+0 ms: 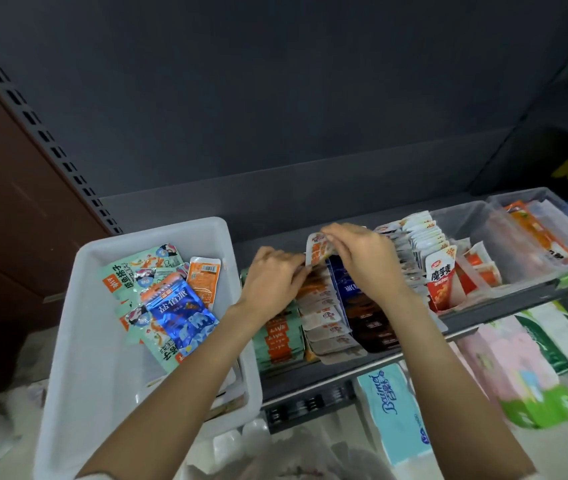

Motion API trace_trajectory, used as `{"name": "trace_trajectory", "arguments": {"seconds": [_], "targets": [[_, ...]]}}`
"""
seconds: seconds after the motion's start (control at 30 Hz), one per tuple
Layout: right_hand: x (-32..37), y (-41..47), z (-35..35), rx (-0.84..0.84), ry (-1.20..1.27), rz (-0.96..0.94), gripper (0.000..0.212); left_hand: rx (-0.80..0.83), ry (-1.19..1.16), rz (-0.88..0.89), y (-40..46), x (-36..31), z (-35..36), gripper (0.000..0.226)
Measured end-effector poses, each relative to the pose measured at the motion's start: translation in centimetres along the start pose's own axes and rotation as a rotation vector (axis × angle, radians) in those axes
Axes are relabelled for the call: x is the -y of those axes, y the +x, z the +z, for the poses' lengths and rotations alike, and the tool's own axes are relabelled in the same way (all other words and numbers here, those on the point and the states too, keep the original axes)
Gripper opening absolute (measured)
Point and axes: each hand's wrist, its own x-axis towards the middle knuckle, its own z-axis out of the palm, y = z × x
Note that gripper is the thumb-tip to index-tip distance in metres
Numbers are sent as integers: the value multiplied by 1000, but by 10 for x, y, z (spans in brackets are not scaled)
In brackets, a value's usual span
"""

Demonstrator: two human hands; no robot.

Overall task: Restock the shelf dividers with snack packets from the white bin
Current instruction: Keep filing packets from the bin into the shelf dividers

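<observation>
Bin [68,341]: smooth white plastic, semi-matt. Packets [180,315] at its 12 o'clock: glossy foil. Dividers [462,220]: clear plastic. Shelf [313,379]: matt grey metal.

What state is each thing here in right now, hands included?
White bin: open, partly filled with loose packets.
Blue packet: lying on top in the bin.
Left hand: on the packet rows.
Right hand: pinching an orange-white packet.
Shelf dividers: rows mostly full.
Clear tray: partly filled.

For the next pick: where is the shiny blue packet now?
Head view, left side: the shiny blue packet lies in the white bin, on the green packets, below an orange packet.
</observation>
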Motion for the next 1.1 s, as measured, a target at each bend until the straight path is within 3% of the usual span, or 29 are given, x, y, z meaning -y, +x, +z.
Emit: {"name": "trace_trajectory", "arguments": {"seconds": [0.17,0.27,0.43,0.57,0.67,0.8,0.97,1.03,1.1], "targets": [[1,6,-9,-6,-63,-30,21,8,-90,-74,6,0,-3,18],[-3,6,5,116,-114,-20,25,63,-23,-96,8,3,1,23],[4,2,35,245,-265,-44,26,-60,91,-62,6,11,6,19],[8,1,42,258,-302,-95,24,37,113,-65,4,22,5,23],[4,-2,41,274,-301,-80,22,73,3,-90,2,24,5,26],[6,0,28,123,-82,-9,38,-39,-200,-144,-8,26,-5,31],[38,3,-3,-129,355,196,33,-365,-425,-319,-39,43,-43,17],[57,2,-4,-148,463,202,29,-473,-393,-354,-62,58,-56,17],[80,2,8,-71,503,152,25,-458,-290,-380,-85,76,-61,24]]}}
